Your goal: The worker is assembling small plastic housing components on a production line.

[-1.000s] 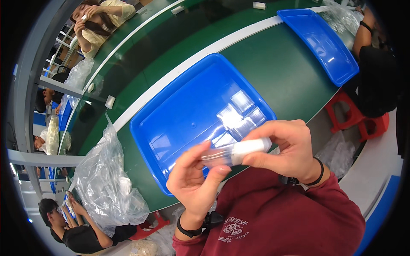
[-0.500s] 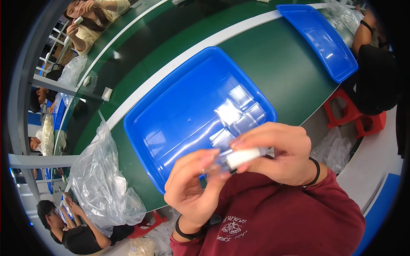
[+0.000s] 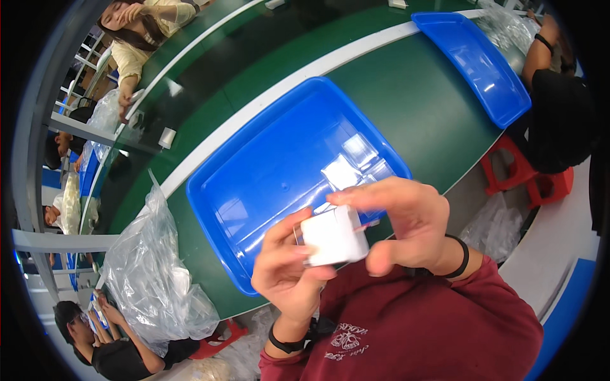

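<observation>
A small white box-shaped piece (image 3: 333, 236), slightly blurred, is held over the near edge of a blue tray (image 3: 267, 171). Clear plastic shows along its left side. My left hand (image 3: 286, 267) grips it from the left, fingers and thumb around its edges. My right hand (image 3: 413, 219) is at its right side with thumb and fingers spread apart; the forefinger reaches the box's top edge, though whether it touches I cannot tell. Inside the tray, several clear plastic cases (image 3: 360, 151) lie toward the right end, partly hidden behind my right hand.
A large clear plastic bag (image 3: 159, 279) lies left of the tray. Another blue tray (image 3: 473, 70) stands at the far right beside a co-worker in black (image 3: 559, 114). Beyond the white rail (image 3: 254, 105), a green belt carries a white piece (image 3: 167, 138). Red stools (image 3: 508, 168) stand below.
The white piece has turned to show a broad face. My right hand's fingers have spread from their grip, while my left hand holds on. Across the belt, a co-worker's hand has lowered.
</observation>
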A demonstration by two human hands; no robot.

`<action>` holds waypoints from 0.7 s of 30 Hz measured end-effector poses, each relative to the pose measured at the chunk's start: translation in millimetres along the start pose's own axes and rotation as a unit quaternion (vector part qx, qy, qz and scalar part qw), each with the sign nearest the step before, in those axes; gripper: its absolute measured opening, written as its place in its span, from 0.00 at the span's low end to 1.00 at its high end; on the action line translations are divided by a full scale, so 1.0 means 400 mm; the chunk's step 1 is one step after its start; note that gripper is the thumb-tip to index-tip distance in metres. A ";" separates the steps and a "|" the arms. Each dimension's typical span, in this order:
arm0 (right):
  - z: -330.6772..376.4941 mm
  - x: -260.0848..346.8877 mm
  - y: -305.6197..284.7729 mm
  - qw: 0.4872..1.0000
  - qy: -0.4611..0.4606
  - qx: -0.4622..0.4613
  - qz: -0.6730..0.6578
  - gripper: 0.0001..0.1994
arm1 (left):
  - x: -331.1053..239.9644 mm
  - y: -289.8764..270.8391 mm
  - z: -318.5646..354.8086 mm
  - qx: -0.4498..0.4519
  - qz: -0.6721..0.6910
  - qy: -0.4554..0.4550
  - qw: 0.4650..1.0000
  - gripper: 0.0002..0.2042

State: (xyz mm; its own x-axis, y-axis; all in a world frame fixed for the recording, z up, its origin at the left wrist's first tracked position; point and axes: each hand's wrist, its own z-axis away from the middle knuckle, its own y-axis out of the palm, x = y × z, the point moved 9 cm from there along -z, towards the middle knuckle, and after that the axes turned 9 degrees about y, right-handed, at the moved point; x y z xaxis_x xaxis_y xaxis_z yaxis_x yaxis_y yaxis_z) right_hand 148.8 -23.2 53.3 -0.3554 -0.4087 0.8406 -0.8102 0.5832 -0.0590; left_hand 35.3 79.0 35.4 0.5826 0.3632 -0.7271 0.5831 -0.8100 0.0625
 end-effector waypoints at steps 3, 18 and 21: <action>0.016 -0.083 0.011 0.967 0.091 -0.016 -0.239 0.31 | 0.083 0.018 0.055 -0.149 0.212 -0.185 0.948 0.20; 0.017 -0.003 -0.038 0.961 -0.051 -0.131 -0.239 0.17 | 0.050 0.053 0.024 -0.062 0.086 -0.169 0.980 0.17; 0.033 0.000 -0.044 0.918 -0.061 -0.083 -0.382 0.22 | 0.052 0.066 0.037 -0.077 0.131 -0.176 0.973 0.16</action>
State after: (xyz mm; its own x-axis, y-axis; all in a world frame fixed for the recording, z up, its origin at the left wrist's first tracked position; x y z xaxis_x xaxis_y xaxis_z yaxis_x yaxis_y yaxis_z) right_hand 156.9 -42.6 47.3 0.2287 -0.8131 0.5353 -0.7665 0.1886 0.6139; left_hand 54.2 58.4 11.8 0.5075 -0.0488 -0.8603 0.5342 -0.7655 0.3586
